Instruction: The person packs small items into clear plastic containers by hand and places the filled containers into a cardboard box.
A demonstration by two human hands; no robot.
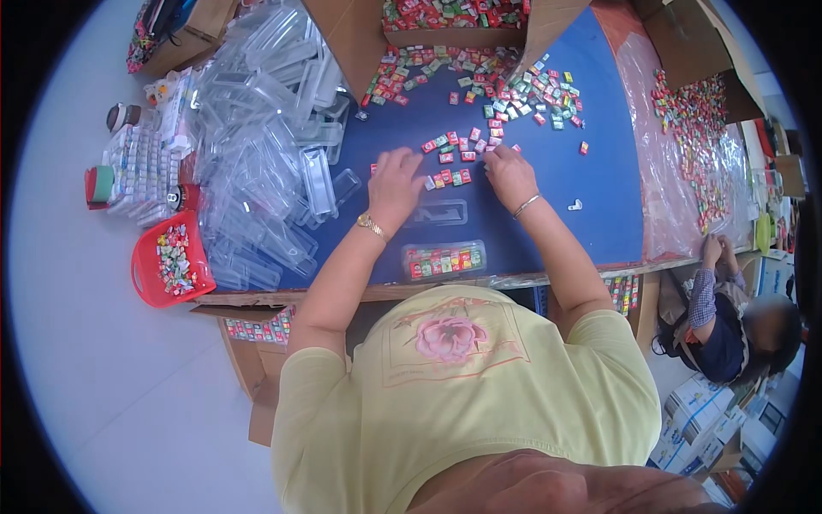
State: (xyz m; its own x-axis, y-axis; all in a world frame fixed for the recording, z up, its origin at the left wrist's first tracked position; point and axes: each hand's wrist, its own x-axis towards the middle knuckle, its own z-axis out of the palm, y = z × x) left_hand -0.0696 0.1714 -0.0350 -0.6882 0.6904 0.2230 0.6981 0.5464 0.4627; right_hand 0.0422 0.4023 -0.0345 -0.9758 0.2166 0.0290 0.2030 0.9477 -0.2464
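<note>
Blue tabletop (599,188): spread around and beneath the filled case (406,262), its far part covered by a cardboard box (351,43) cut off at the upper edge of view.
Filled case: set near the table's front; packs (445,262) were seen through its clear plastic, their print too small to be read.
Loose packs (468,157): scattered beyond the filled case, between the hands, with a short row lined up on its side.
Left hand (396,182): held beyond the filled case and to its left, fingers bent at the row's end; whether anything was pinched could not be told.
Right hand (511,174): held beyond the filled case and to its right, fingertips curled down beside packs; a grip could not be confirmed.
Clear tray (463,212): laid just beyond the filled case, faintly outlined.
Clear cases (257,163): heaped left of the filled case, too overlapped to be counted.
Co-worker (719,325): seen far right of the filled case, face blurred.
</note>
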